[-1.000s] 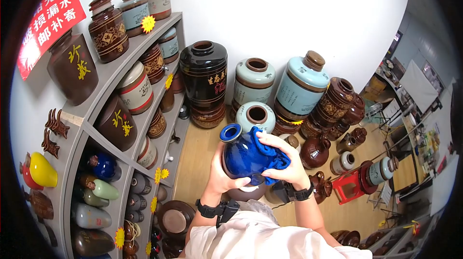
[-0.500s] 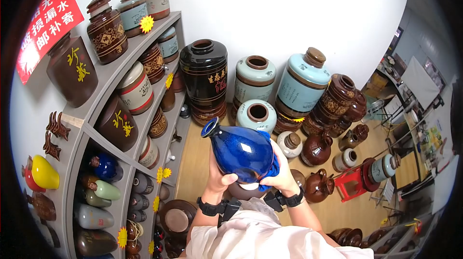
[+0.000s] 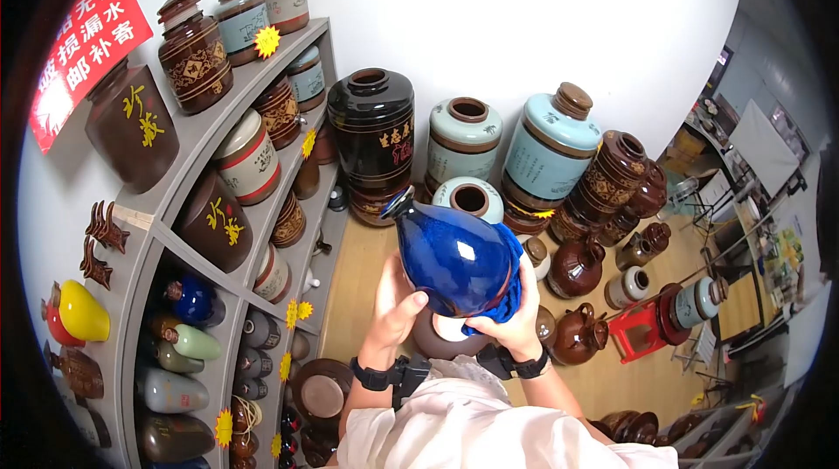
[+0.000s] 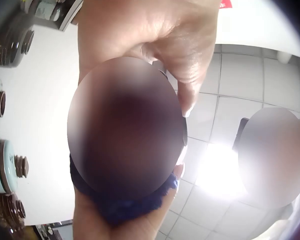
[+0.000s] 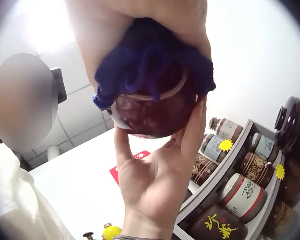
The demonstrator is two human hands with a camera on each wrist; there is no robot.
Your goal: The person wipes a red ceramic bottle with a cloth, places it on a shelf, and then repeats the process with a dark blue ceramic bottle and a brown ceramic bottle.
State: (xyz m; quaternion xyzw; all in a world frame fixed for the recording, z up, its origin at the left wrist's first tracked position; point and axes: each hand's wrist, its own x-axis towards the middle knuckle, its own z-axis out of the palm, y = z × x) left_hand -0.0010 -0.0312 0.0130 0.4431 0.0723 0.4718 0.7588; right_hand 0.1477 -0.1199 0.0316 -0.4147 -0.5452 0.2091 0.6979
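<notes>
Vase (image 3: 454, 259) — blue, tilted, mouth pointing away — sits between both grips: left grip (image 3: 395, 312) cups its base from below, right grip (image 3: 517, 319) clasps a cloth (image 3: 504, 296) against its flank. Best done with the left firm underneath — light cloth pressure only.

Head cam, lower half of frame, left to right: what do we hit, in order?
Yellow glazed ceramic pot → left hand gripping the base → dark blue glazed ceramic vase → right hand holding a blue cloth against the vase → red stool.
</notes>
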